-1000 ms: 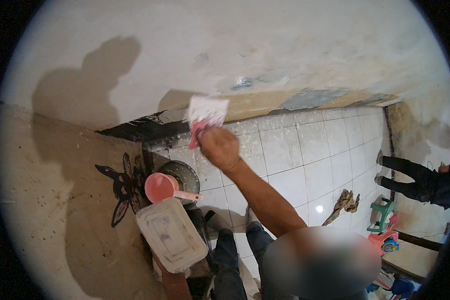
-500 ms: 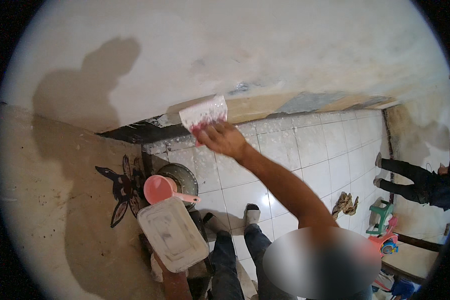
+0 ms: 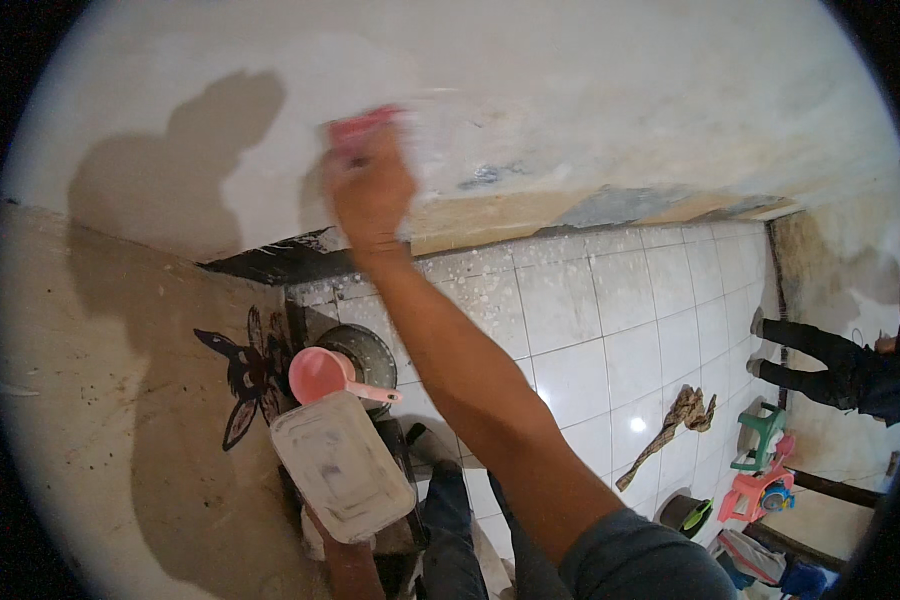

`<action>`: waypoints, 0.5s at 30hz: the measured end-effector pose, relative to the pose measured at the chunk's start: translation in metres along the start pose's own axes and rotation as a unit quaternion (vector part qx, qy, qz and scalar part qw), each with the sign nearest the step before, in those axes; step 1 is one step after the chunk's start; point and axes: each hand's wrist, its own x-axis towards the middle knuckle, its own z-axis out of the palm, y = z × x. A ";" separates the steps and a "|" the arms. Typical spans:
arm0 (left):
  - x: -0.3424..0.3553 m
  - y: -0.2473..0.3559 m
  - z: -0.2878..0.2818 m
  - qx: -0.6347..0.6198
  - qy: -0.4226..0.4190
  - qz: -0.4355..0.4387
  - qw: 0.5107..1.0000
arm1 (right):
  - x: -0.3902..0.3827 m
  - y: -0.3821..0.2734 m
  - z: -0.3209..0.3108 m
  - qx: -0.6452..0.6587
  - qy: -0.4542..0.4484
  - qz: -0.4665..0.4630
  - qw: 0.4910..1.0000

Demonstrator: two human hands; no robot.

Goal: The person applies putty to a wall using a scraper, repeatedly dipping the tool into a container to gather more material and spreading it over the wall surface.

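Note:
My right hand (image 3: 375, 195) is raised against the pale plastered wall (image 3: 570, 90), closed round a red putty scraper (image 3: 366, 124). Motion blurs both the scraper and the fingers. A smeared patch of whitish putty shows beside the blade. At the lower left, my left hand (image 3: 340, 552) holds up a whitish rectangular plastic lid or tray (image 3: 345, 466) from below; most of its fingers are hidden underneath. Grey smudges mark the tray's face. Just beyond the tray are a pink dipper (image 3: 320, 374) and a round metal basin (image 3: 375, 352).
White floor tiles (image 3: 570, 300) carry putty spatters along the wall foot. A crumpled brown cloth (image 3: 685, 410) lies on them. At right are a green stool (image 3: 760, 437), a pink stool (image 3: 745, 495), a dark pot (image 3: 682, 512) and another person's legs (image 3: 810, 358).
My right hand and the scraper have moved up and left, from the wall's lower edge onto its plastered face. My left hand and the tray have barely shifted.

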 end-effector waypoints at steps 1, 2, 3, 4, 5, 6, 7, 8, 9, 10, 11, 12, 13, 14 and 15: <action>0.000 0.000 -0.001 0.001 0.000 0.002 1.000 | -0.020 -0.011 0.008 -0.005 -0.207 0.032 0.978; 0.000 0.000 -0.001 0.001 0.000 0.003 1.000 | -0.040 -0.022 0.016 0.008 -0.227 -0.070 0.971; 0.000 -0.001 -0.002 0.001 0.000 0.005 1.000 | -0.060 -0.029 0.016 0.008 -0.273 -0.149 0.950; 0.000 -0.001 -0.003 0.001 0.000 0.005 1.000 | -0.079 -0.029 0.004 0.035 -0.305 -0.144 0.941; 0.000 0.000 -0.004 0.000 0.003 0.005 1.000 | -0.093 -0.028 -0.011 0.050 -0.374 -0.123 0.918; 0.000 0.000 -0.005 -0.001 0.003 0.008 1.000 | -0.103 -0.024 -0.026 0.096 -0.319 -0.085 0.939; 0.000 0.000 -0.006 -0.006 0.004 0.007 1.000 | -0.105 -0.018 -0.042 0.129 -0.302 -0.021 0.944; 0.000 0.000 -0.007 -0.008 0.006 0.008 1.000 | -0.101 -0.009 -0.058 0.101 -0.239 0.050 0.964; -0.001 0.000 -0.008 -0.012 0.010 0.007 1.000 | -0.095 -0.003 -0.074 0.065 -0.171 0.135 0.974; 0.000 0.000 -0.009 -0.014 0.011 0.005 1.000 | -0.086 0.000 -0.086 0.132 -0.113 0.255 0.951; -0.001 0.000 -0.010 -0.016 0.012 0.003 1.000 | -0.071 0.005 -0.092 0.210 -0.044 0.335 0.918; 0.000 0.000 -0.010 -0.018 0.014 0.002 1.000 | -0.054 0.006 -0.093 0.244 0.010 0.391 0.888; 0.001 0.000 -0.011 -0.016 0.012 0.003 1.000 | -0.036 0.005 -0.090 0.295 0.066 0.406 0.862; 0.001 0.000 -0.011 -0.017 0.012 0.003 1.000 | -0.020 0.001 -0.083 0.316 0.100 0.419 0.845; 0.002 0.000 -0.011 -0.018 0.011 0.002 1.000 | -0.004 -0.005 -0.071 0.336 0.134 0.431 0.827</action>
